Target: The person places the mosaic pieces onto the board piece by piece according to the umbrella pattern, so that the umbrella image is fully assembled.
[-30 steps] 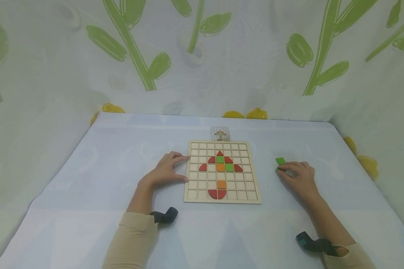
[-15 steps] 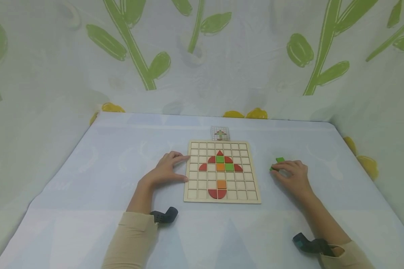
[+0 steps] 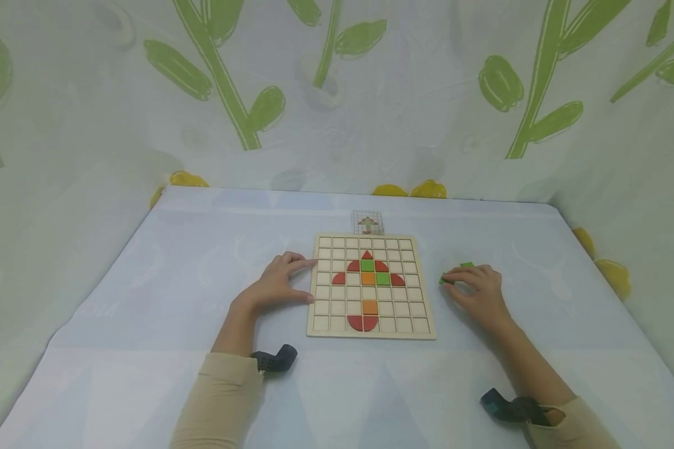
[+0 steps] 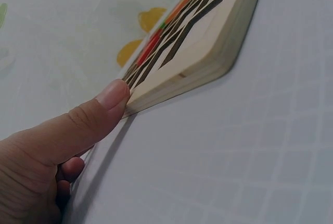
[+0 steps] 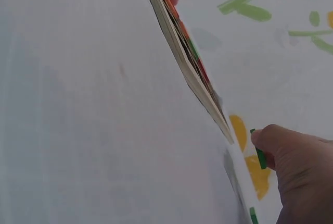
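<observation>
In the head view a pale wooden grid board (image 3: 402,309) lies mid-table, bearing a red triangle (image 3: 367,255), several red rounded tiles, two green squares (image 3: 382,279) and two orange squares (image 3: 369,307). My left hand (image 3: 275,285) rests at its left edge, thumb and index finger spread apart and touching the rim; the left wrist view shows the thumb (image 4: 113,95) against the board's side. To the right of the board, my right hand (image 3: 479,295) pinches a thin green square tile (image 5: 258,150) between thumb and fingers. Another green tile (image 3: 468,264) lies behind that hand, partly hidden.
A small card (image 3: 367,222) printed with a gridded tile picture lies just beyond the board's far edge. Around the table (image 3: 146,299) hangs cloth (image 3: 415,93) patterned with green leaves. Dark cameras (image 3: 278,358) are strapped to both wrists.
My right hand has moved left toward the board, carrying the green tile away from the other green tile. The left hand and board have stayed put.
</observation>
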The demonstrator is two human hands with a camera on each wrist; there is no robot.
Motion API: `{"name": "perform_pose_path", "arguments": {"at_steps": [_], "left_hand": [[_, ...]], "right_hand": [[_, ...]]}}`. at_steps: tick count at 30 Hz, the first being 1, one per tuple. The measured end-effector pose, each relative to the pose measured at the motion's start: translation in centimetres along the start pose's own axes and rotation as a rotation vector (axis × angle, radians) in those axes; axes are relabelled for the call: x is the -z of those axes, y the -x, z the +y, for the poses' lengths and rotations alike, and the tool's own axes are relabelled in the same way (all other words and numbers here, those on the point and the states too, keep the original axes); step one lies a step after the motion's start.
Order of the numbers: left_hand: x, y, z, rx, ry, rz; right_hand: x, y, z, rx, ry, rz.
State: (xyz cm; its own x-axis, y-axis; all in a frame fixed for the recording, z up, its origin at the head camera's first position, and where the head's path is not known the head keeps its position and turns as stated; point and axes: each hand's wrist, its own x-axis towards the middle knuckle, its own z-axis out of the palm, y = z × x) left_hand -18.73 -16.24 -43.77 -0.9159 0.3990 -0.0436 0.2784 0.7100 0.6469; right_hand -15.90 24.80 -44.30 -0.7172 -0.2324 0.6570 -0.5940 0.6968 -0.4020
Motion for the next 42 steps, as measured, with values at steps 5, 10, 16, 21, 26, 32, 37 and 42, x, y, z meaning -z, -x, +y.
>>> {"name": "perform_pose_path", "arguments": {"at_steps": [5, 10, 16, 21, 26, 32, 37, 42], "left_hand": [[0.0, 0.0, 0.1, 0.016, -0.003, 0.002], [0.0, -0.1, 0.1, 0.015, -0.007, 0.003], [0.0, -0.1, 0.1, 0.016, -0.009, 0.003], [0.0, -0.1, 0.1, 0.029, -0.015, 0.003], [0.1, 0.1, 0.2, 0.017, -0.008, 0.007], [0.1, 0.1, 0.3, 0.01, -0.007, 0.005], [0.1, 0.1, 0.3, 0.007, -0.007, 0.003], [0.1, 0.1, 0.3, 0.005, -0.008, 0.003]], "right_hand": [[-0.4, -0.2, -0.4, 0.016, -0.017, -0.003], [-0.8, -0.4, -0.6, 0.029, -0.026, -0.003], [-1.2, -0.7, -1.0, 0.031, -0.055, -0.01], [-1.7, -0.9, -1.3, 0.078, -0.084, -0.014], [-2.3, -1.2, -1.8, 0.109, -0.096, -0.019], [-2.8, -1.5, -2.6, 0.109, -0.114, -0.043], [-3.1, -1.9, -3.3, 0.112, -0.117, -0.063], [-3.5, -2.1, -3.8, 0.103, -0.124, -0.084]]}}
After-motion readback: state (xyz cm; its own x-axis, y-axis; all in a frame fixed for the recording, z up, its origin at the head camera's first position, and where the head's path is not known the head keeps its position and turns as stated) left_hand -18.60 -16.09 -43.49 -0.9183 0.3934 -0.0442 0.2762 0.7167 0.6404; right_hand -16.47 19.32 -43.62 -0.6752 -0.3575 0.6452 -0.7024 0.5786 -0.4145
